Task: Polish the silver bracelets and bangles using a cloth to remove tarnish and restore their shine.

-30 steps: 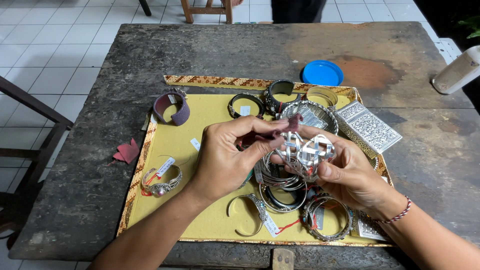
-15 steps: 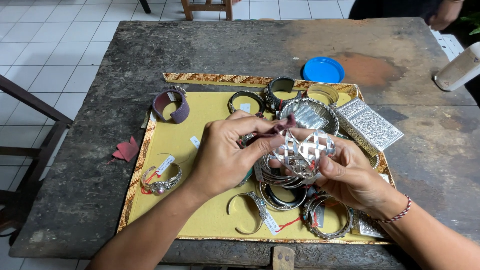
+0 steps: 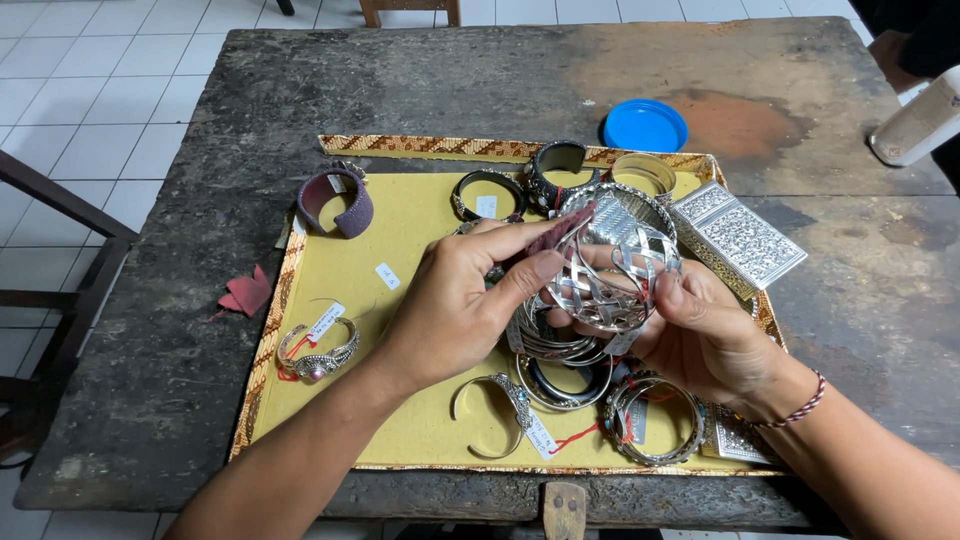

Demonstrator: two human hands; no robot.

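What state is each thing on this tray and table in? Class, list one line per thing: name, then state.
woven silver cuff: held up in both hands
left hand: pressing a dark red cloth on the cuff
right hand: gripping the cuff from below
purple cuff: standing on edge on the yellow tray
blue lid: flat on the table
embossed silver box: shut

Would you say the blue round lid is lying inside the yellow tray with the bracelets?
No, the blue round lid lies on the bare dark table, beyond the far edge of the yellow tray.
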